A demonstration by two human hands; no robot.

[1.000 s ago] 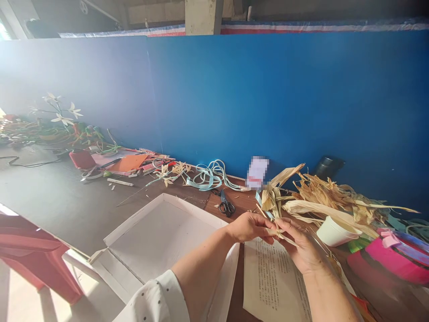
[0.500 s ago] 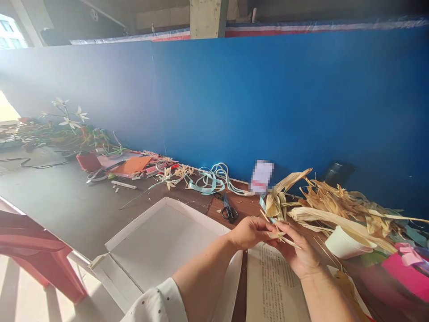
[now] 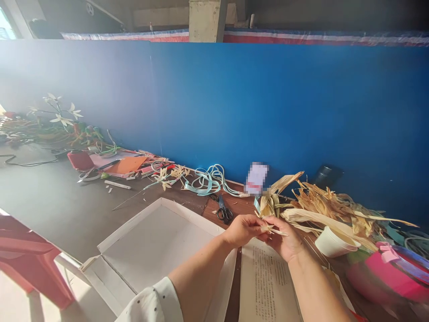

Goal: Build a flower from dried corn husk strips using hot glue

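My left hand (image 3: 244, 230) is closed, its fingertips pinching a small pale flower of dried corn husk (image 3: 269, 229). The flower's narrow pointed petals spread out between my two hands, one long petal reaching right. My right hand (image 3: 284, 241) is closed on the flower from the other side, its fingers partly hidden behind the petals. Below the hands lies a printed sheet (image 3: 268, 286). Just beyond them rest dried corn husks (image 3: 271, 203), and black-handled scissors (image 3: 224, 211) lie to the left.
A shallow white box lid (image 3: 161, 250) lies left of the sheet. To the right stand a white cup (image 3: 335, 242), a heap of husks (image 3: 321, 201) and a pink basket (image 3: 378, 273). Blue ribbon (image 3: 201, 188) and husk flowers (image 3: 164, 176) line the back, against a blue partition (image 3: 268, 103).
Both hands have shifted slightly left in view along with the whole scene. The fingers have drawn closer around the flower, whose petals now face more toward me.
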